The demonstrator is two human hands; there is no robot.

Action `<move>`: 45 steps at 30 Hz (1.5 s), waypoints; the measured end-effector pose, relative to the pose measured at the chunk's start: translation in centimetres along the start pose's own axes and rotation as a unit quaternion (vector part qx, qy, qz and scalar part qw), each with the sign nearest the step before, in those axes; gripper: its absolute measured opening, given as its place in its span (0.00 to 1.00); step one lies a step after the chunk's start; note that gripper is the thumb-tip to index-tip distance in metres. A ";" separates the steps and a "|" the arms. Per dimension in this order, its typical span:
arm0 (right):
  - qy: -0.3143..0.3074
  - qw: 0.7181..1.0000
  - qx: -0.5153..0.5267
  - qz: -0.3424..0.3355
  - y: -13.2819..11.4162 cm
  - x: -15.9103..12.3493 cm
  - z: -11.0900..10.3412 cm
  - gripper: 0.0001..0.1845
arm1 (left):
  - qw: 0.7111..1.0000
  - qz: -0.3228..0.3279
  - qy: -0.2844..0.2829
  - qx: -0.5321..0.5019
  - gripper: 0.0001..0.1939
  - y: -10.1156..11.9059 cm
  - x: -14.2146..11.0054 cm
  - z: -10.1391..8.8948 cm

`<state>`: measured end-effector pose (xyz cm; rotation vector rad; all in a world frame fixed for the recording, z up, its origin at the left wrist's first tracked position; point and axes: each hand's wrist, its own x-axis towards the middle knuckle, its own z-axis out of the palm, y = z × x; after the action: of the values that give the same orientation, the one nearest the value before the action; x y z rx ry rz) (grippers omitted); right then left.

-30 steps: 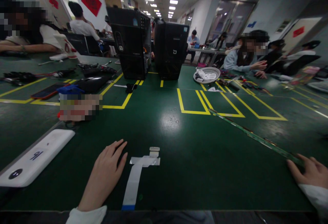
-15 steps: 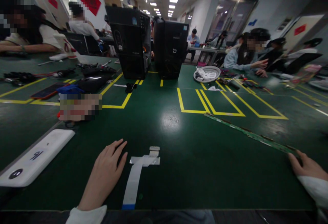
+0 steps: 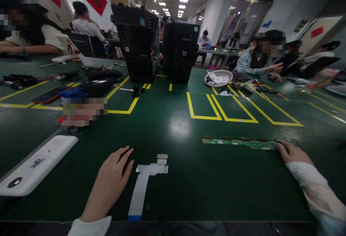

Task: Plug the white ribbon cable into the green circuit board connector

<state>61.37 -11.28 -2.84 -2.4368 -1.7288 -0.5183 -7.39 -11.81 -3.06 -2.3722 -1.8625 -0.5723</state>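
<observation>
My left hand (image 3: 115,173) lies palm down on the green table, fingers stretched out, holding nothing. Just to its right is a white flat ribbon cable (image 3: 140,192) with a blue end and a connector, clear tape across its upper part. At the right, my right hand (image 3: 294,154) is closed on the right end of a long, narrow green circuit board (image 3: 240,143). Several brown tabs stand along the board's far edge. My right fingertips are partly hidden behind the thumb and back of the hand.
A white device (image 3: 40,164) lies left of my left hand. Two black computer towers (image 3: 181,52) stand at the back. Behind the yellow tape rectangles sits a white basket (image 3: 218,78). Cables and tools (image 3: 21,80) lie far left. Several people sit around.
My right hand has moved left with the circuit board, and the board has turned from slanted to nearly level across the view. My left hand and the ribbon cable have stayed in place.
</observation>
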 end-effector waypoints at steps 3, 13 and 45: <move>-0.060 0.998 0.018 -0.008 -3.2 -0.3 -0.4 0.33 | 1.000 0.001 -0.002 0.000 0.28 -0.1 0.0 0.1; 0.057 0.971 0.092 -0.213 -17.0 -3.7 -2.3 0.29 | 1.000 -0.003 -0.003 0.001 0.27 0.0 -0.1 0.1; -0.025 0.832 0.250 -0.495 -29.9 -4.9 -5.8 0.28 | 1.000 -0.002 -0.006 0.004 0.28 0.3 0.1 -0.2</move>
<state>30.79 -6.98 -2.29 -1.0822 -2.6323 -0.0192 -7.16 -11.83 -2.81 -2.3720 -1.8707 -0.5512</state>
